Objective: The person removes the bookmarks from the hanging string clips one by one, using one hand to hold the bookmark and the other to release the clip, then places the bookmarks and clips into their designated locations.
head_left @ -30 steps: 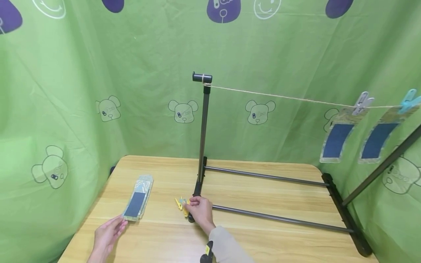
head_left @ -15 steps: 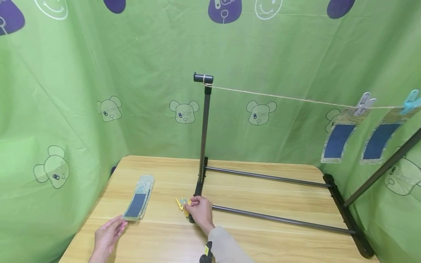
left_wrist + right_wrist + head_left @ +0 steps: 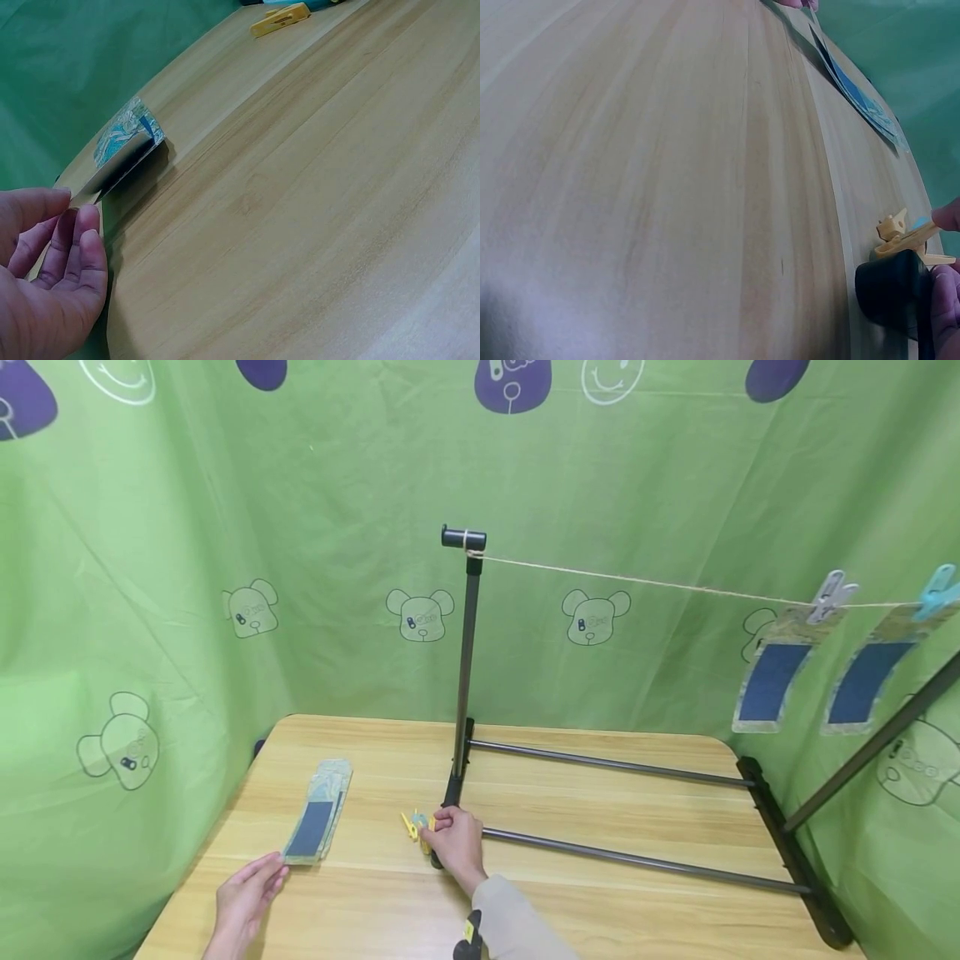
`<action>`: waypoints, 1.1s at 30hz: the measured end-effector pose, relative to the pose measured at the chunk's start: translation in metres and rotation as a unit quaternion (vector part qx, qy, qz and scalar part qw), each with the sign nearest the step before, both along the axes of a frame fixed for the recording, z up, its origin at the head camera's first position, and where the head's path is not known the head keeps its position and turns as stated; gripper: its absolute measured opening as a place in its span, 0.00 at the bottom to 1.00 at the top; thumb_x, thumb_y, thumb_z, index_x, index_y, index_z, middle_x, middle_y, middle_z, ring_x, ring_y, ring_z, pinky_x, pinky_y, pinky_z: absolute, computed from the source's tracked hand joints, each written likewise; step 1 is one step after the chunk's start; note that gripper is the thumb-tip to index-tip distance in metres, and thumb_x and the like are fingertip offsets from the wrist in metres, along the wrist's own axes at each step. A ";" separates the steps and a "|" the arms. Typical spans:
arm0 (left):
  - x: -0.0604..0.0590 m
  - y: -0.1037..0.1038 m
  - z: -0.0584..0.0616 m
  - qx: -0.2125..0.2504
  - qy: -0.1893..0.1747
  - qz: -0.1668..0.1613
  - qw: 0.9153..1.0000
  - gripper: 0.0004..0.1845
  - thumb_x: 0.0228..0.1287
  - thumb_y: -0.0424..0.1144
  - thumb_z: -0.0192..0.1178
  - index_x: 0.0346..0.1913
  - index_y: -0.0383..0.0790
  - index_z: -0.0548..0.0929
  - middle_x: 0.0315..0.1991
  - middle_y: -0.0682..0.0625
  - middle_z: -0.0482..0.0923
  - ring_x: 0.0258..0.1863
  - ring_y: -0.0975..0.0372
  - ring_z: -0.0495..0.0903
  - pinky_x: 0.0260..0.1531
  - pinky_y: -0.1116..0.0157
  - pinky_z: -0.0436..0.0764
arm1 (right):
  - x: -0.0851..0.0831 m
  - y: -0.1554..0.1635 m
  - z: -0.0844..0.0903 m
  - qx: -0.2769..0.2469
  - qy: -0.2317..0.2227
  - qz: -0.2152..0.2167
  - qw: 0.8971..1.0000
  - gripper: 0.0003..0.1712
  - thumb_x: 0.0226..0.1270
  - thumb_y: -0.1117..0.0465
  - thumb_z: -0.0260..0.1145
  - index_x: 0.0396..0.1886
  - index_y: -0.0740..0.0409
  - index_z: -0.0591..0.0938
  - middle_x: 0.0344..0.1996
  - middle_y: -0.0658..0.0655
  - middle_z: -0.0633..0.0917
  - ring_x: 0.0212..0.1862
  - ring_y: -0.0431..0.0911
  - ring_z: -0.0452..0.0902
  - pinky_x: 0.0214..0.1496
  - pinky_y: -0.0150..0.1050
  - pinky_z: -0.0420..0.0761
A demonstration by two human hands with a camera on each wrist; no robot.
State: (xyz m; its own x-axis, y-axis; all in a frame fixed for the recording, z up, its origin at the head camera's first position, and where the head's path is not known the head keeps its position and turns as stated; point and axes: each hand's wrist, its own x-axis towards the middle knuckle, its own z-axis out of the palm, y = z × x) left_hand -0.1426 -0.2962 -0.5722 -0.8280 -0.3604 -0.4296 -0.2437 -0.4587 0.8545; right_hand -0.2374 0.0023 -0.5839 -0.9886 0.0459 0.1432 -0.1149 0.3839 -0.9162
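A stack of flat packets [image 3: 318, 811] with dark blue panels lies at the table's left. My left hand [image 3: 243, 900] is at its near end, and thumb and fingertips [image 3: 77, 229] pinch the near corner of the top packet [image 3: 122, 148]. My right hand [image 3: 454, 841] rests by the black foot [image 3: 889, 296] of the rack. Its curled fingers grip a yellow clothespin [image 3: 901, 233] from a small pile of clothespins [image 3: 415, 826]. A bit of a blue pin shows behind it.
A black rack pole [image 3: 467, 652] stands mid-table, and two rails [image 3: 615, 763] run right to a black base bar [image 3: 787, 852]. A string [image 3: 637, 581] runs right from the pole top. Two packets [image 3: 768, 681] hang from it under a grey pin [image 3: 831, 593] and a blue pin [image 3: 937, 589]. Green cloth encloses the wooden table [image 3: 375, 910].
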 end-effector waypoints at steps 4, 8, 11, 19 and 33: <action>0.000 0.000 -0.001 0.000 0.001 0.004 1.000 0.11 0.66 0.28 0.60 0.32 0.48 0.84 0.29 0.52 0.85 0.33 0.67 0.83 0.42 0.73 0.82 | 0.001 0.000 0.000 0.000 0.006 0.002 1.000 0.15 0.42 0.69 0.77 0.32 0.68 0.84 0.24 0.56 0.84 0.24 0.38 0.79 0.28 0.29 0.82; 0.000 0.001 -0.002 -0.008 0.001 0.012 1.000 0.12 0.66 0.28 0.59 0.31 0.50 0.85 0.29 0.53 0.85 0.33 0.68 0.83 0.42 0.73 0.82 | 0.001 0.001 0.000 -0.001 0.005 0.002 1.000 0.15 0.42 0.69 0.77 0.33 0.67 0.84 0.24 0.55 0.84 0.24 0.38 0.79 0.28 0.29 0.82; 0.000 0.001 -0.002 -0.012 -0.001 0.019 1.000 0.13 0.66 0.28 0.59 0.30 0.50 0.85 0.29 0.53 0.85 0.33 0.68 0.83 0.42 0.73 0.82 | 0.001 0.001 0.000 -0.005 0.002 0.002 1.000 0.15 0.42 0.69 0.77 0.33 0.67 0.84 0.23 0.54 0.83 0.24 0.38 0.79 0.28 0.29 0.82; 0.000 -0.001 0.002 -0.020 -0.002 0.020 1.000 0.10 0.66 0.30 0.60 0.32 0.50 0.85 0.30 0.53 0.85 0.33 0.68 0.83 0.42 0.73 0.82 | 0.001 0.001 0.000 -0.016 0.002 0.004 1.000 0.15 0.43 0.70 0.77 0.33 0.69 0.83 0.22 0.53 0.83 0.24 0.38 0.79 0.28 0.29 0.82; 0.000 0.001 0.009 -0.042 -0.001 0.033 0.999 0.12 0.65 0.29 0.61 0.29 0.50 0.86 0.27 0.53 0.84 0.29 0.69 0.81 0.35 0.75 0.83 | 0.004 0.005 0.004 -0.034 -0.010 0.018 0.999 0.16 0.45 0.70 0.76 0.35 0.69 0.83 0.24 0.52 0.83 0.25 0.37 0.78 0.29 0.29 0.83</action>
